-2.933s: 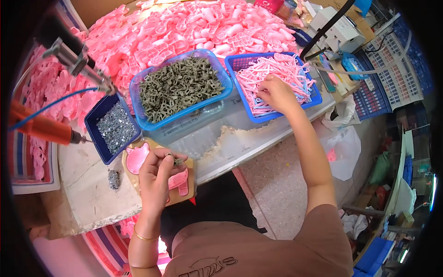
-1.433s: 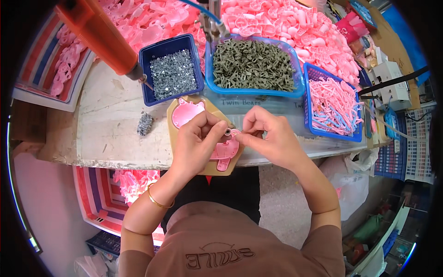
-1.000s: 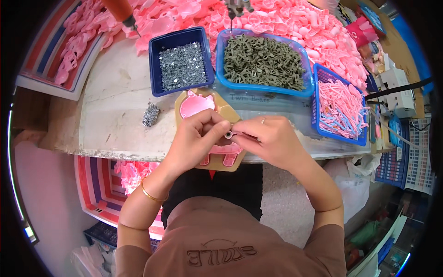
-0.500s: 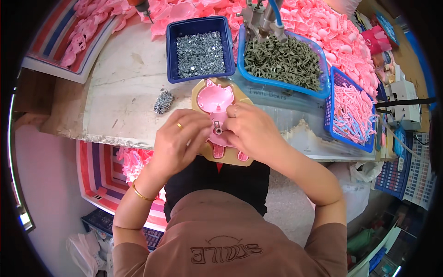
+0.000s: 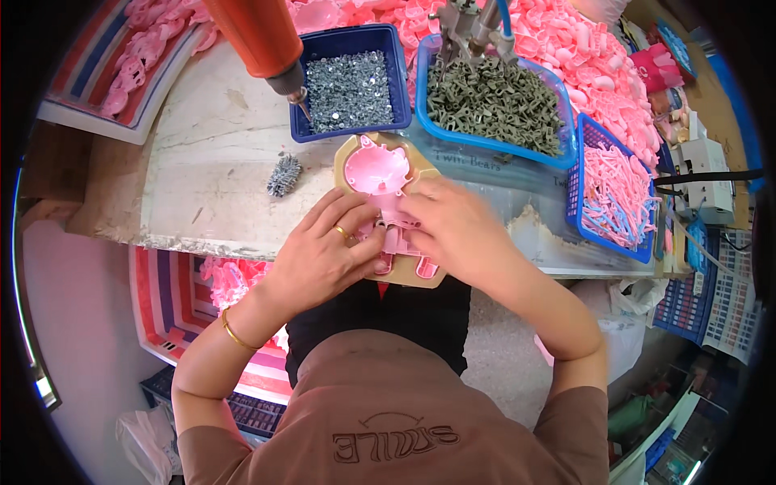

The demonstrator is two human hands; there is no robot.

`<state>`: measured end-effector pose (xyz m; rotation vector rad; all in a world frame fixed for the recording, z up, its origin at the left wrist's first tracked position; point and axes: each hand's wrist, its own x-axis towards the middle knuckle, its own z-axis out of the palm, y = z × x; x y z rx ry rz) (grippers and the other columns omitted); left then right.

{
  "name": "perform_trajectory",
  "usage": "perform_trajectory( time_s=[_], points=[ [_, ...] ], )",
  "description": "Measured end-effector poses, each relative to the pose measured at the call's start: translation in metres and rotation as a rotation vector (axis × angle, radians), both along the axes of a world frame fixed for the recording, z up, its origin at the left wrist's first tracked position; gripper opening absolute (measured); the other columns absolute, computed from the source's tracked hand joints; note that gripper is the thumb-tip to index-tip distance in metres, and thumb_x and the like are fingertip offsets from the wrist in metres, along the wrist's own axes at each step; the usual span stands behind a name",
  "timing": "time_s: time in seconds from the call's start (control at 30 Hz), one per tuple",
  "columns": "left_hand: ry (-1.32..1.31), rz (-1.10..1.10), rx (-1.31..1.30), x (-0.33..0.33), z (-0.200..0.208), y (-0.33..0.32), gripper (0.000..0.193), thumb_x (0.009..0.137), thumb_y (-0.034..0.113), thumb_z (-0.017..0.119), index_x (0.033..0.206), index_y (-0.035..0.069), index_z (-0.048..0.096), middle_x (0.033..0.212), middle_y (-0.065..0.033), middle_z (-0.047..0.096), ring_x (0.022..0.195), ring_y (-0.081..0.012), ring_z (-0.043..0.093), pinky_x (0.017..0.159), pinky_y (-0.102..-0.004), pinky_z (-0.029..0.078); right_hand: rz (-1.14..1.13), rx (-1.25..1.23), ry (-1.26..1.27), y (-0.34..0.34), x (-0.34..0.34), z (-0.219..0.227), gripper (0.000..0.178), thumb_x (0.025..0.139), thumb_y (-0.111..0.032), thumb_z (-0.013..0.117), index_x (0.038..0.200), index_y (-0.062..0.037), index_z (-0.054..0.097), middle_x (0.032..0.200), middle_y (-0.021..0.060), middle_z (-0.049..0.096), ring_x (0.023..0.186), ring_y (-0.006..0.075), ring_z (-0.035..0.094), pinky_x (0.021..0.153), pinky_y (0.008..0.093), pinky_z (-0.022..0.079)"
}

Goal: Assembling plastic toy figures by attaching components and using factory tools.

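A pink plastic toy shell half (image 5: 378, 168), with a round hollow head and two short legs, lies in a tan holding jig (image 5: 420, 153) on the near table edge. My left hand (image 5: 327, 242) is closed at the shell's middle, thumb and fingers pinching around a small dark part that they mostly cover. My right hand (image 5: 457, 222) is bent over the shell's right side, its fingertips closed at the edge. An orange power screwdriver (image 5: 257, 36) hangs point down at the upper left, its bit beside the dark blue screw tray.
The dark blue tray (image 5: 400, 125) holds small screws. A light blue bin (image 5: 485, 155) holds dark green clips, beneath a metal fixture (image 5: 477, 32). A blue basket (image 5: 575, 194) holds pink and blue strips. Pink shells (image 5: 550, 48) pile behind. A screw-covered clump (image 5: 284, 175) lies left.
The orange screwdriver has come down much farther into view. My left hand has shifted right and down over the shell, covering most of the small metal part that showed between my hands.
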<state>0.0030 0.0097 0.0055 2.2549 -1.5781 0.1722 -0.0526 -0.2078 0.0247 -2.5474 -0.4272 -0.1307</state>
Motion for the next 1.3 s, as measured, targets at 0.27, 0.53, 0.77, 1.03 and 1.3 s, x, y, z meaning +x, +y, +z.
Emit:
perform_trajectory(
  time_s=[0.27,0.53,0.77,1.03,1.3],
  points=[
    [0.127,0.049,-0.037,-0.006,-0.003,0.001,0.039,0.074,0.024,0.079,0.107,0.009,0.064,0.126,-0.0105,0.057,0.124,-0.0342,0.050,0.107,-0.0504,0.042,-0.088,-0.084,0.010,-0.015,-0.022,0.001,0.015,0.075,-0.014,0.073,0.081,-0.0060,0.062,0.078,0.0067,0.058,0.079,0.0267,0.062,0.066,0.0393,0.051],
    [0.106,0.040,-0.047,-0.005,-0.005,-0.003,0.038,0.076,0.025,0.078,0.106,0.008,0.064,0.124,-0.0116,0.056,0.124,-0.0340,0.050,0.108,-0.0506,0.041,-0.098,-0.104,0.016,-0.022,-0.021,-0.002,0.012,0.079,-0.015,0.068,0.079,-0.0040,0.062,0.084,0.0084,0.064,0.085,0.0257,0.065,0.070,0.0386,0.055],
    [0.108,0.038,-0.072,-0.002,-0.003,0.001,0.037,0.078,0.029,0.077,0.105,0.007,0.063,0.119,-0.0120,0.057,0.121,-0.0334,0.051,0.108,-0.0508,0.041,-0.037,-0.145,0.042,-0.020,-0.015,0.008,0.012,0.078,-0.013,0.071,0.085,-0.0053,0.063,0.082,0.0095,0.063,0.082,0.0289,0.063,0.067,0.0399,0.051],
    [0.041,0.095,-0.212,0.011,0.014,0.004,0.026,0.080,0.012,0.070,0.105,0.006,0.063,0.112,-0.0112,0.061,0.107,-0.0315,0.059,0.091,-0.0409,0.051,-0.062,0.406,-0.795,0.054,0.117,0.090,0.049,0.081,-0.012,0.073,0.126,-0.0028,0.055,0.109,0.0115,0.065,0.093,0.0244,0.064,0.079,0.0346,0.052],
    [-0.099,0.362,-0.162,0.112,0.010,0.002,0.005,0.084,0.013,0.067,0.086,0.009,0.068,0.091,-0.0059,0.063,0.090,-0.0270,0.057,0.079,-0.0377,0.049,-0.183,0.465,-0.694,0.095,0.210,0.117,0.057,0.092,-0.028,0.066,0.131,0.0083,0.045,0.120,0.0355,0.056,0.111,0.0484,0.056,0.096,0.0510,0.045]
  ],
)
